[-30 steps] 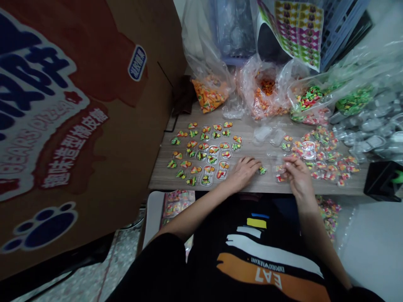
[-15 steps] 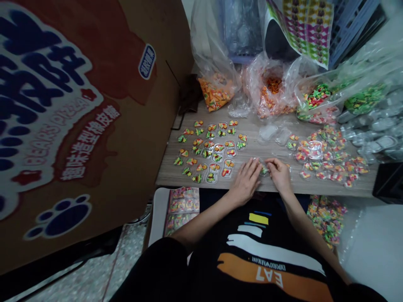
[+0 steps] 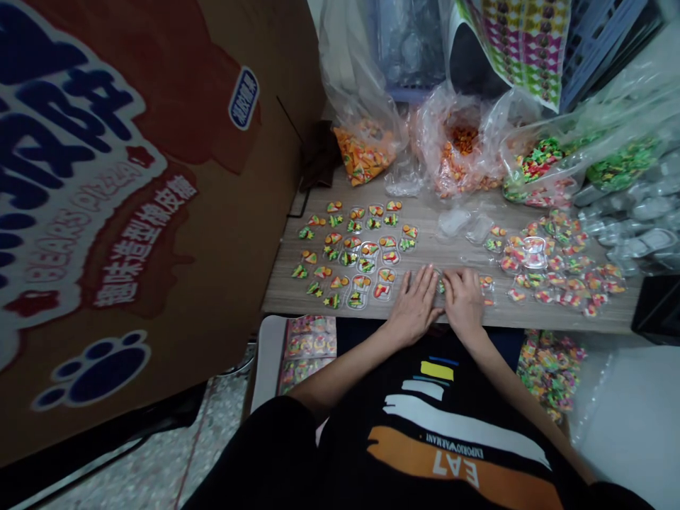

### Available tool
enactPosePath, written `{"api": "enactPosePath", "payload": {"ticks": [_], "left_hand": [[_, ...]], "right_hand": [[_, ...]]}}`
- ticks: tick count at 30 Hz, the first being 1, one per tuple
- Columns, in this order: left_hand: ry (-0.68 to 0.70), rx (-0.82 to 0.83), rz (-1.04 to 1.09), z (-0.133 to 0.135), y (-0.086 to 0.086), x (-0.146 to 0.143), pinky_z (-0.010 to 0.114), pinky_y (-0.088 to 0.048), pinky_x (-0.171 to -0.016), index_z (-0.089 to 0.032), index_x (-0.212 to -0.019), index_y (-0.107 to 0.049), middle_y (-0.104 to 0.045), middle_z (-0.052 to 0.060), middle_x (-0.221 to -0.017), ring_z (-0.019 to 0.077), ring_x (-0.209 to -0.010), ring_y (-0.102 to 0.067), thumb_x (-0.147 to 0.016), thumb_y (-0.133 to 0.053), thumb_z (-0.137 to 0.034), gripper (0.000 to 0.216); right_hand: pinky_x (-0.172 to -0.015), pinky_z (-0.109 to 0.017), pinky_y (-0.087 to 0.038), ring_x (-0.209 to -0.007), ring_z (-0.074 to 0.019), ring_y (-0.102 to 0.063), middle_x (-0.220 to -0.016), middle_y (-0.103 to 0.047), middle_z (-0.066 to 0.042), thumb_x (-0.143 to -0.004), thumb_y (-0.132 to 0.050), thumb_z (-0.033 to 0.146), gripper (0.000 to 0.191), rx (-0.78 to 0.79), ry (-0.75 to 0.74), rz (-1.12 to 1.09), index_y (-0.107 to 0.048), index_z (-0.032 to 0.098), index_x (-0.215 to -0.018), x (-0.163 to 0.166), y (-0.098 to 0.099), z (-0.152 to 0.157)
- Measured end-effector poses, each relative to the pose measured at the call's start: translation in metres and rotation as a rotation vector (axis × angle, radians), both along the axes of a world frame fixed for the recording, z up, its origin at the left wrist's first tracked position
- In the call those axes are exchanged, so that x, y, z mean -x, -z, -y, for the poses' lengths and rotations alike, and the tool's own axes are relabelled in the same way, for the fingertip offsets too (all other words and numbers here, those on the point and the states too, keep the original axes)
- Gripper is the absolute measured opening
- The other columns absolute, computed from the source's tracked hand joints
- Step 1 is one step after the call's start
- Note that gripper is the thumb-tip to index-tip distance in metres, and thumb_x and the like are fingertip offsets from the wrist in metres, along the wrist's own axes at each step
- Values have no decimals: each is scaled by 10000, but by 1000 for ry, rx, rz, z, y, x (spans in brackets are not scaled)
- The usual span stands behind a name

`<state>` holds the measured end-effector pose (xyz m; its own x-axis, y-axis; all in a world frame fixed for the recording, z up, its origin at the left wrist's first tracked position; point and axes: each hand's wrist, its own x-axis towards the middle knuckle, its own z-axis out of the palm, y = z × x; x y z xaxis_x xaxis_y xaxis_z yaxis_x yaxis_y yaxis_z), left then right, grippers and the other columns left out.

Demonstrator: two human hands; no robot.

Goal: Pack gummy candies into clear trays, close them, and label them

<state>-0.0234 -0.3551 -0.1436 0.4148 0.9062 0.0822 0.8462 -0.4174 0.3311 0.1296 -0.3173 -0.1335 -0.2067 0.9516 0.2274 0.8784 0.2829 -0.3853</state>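
One green piece (image 3: 440, 285) peeks mid-frame between left hand (image 3: 416, 306), flat on the grained table (image 3: 428, 249), and right hand (image 3: 465, 302), fingers bunched (whether pinching, I cannot tell).

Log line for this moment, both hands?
left hand: open, palm down | right hand: curled, grip unclear | between hands: green gummy, partly hidden | left of hands: filled clear blister trays

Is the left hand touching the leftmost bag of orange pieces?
Apart: the head view plainly shows bare tabletop between the left hand and that bag.
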Motion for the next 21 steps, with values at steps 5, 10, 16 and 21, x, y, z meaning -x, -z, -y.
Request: {"api": "enactPosePath", "payload": {"ticks": [5,10,16,21], "left_hand": [[-105,-34,161,-10,1,1,498,-322,-1190,-90,-1531,-360,-369,209,-1605,299,-1476,-371,-1045,-363,-319,537],[-273,-52,292,-24,3,0,433,-468,-1026,-123,-1407,-531,-614,165,-1370,273,-1215,-567,-1047,-377,-264,416],[-370,13,323,-41,-4,-2,356,-497,-916,-123,-1215,-661,-668,133,-1116,232,-1029,-619,-1024,-399,-163,327],[-462,167,270,-56,-21,-1,325,-489,-834,-174,-1030,-685,-667,90,-1014,213,-934,-639,-1019,-465,-208,223]], "right_hand": [[-811,-362,-407,-926,-251,-503,-986,-610,-110,-1041,-413,333,342,-38,21,39,-716,185,-1095,5,2,-8],[-779,-343,-394,-911,-238,-515,-959,-603,-98,-1046,-412,333,341,-43,22,43,-723,193,-1054,8,6,-17],[-730,-331,-360,-875,-224,-515,-918,-600,-74,-1045,-438,342,331,-43,31,104,-728,209,-957,10,7,-23],[-731,-344,-358,-894,-244,-497,-911,-608,-81,-1044,-441,339,323,-67,31,135,-728,210,-974,13,5,-27]]}}
